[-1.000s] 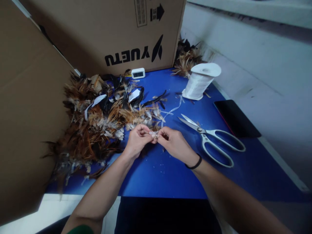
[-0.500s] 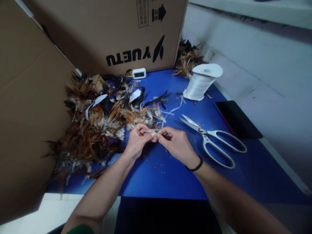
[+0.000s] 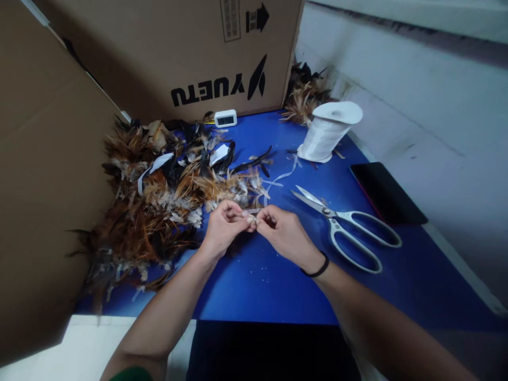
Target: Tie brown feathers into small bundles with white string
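Observation:
My left hand [image 3: 224,225] and my right hand [image 3: 284,233] meet fingertip to fingertip over the blue table. Both are closed in a pinch on a thin, translucent white ribbon [image 3: 251,211], a short stretch of which shows between them. A small pale bit at the fingertips is too tiny to name. Past my hands, a loose length of the same sort of ribbon lies on the table, trailing toward a white spool [image 3: 326,135]. Just left of my left hand spreads a heap of brown, black and white feathers [image 3: 159,201].
Large scissors [image 3: 331,214] lie part-open to the right, blades pointing away from me. Beyond them is a black phone-like slab [image 3: 387,193] near the wall. Cardboard boxes [image 3: 130,58] stand behind and left. A small white digital display [image 3: 225,118] and more feathers [image 3: 305,95] sit at the back.
Both hands keep nearly the same pinched pose, with only slight finger movement around the ribbon. The whole view has shifted a little.

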The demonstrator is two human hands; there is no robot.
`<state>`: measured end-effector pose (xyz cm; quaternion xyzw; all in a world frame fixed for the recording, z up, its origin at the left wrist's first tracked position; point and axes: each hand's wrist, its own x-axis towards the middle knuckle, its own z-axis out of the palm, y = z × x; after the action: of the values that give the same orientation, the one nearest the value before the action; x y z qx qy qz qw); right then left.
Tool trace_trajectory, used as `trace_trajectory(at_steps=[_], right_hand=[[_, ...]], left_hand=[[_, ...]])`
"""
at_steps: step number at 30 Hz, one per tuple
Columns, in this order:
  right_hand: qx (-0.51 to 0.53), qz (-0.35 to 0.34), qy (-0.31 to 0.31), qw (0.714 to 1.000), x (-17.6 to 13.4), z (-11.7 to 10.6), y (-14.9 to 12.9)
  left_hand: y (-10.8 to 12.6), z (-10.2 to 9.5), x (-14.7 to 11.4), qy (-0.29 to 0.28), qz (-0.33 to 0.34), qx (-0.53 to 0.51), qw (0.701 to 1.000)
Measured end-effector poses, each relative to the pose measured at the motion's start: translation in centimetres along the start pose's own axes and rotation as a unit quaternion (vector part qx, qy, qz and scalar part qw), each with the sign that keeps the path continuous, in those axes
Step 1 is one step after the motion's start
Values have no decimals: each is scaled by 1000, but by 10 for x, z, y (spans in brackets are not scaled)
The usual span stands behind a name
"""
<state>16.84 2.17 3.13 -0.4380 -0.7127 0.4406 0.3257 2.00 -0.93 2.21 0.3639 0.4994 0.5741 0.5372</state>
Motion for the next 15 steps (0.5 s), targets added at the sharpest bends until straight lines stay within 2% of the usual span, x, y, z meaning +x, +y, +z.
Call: trace_trajectory(at_steps=[6,15], right_hand=[[-34,-18,-9,999,0,-2,-4],[-52,-32,-29,998,0,-2,-4]], left_hand=[[3,-2,0,5,0,48,999],[2,-6,-1,-6,50,142,989]])
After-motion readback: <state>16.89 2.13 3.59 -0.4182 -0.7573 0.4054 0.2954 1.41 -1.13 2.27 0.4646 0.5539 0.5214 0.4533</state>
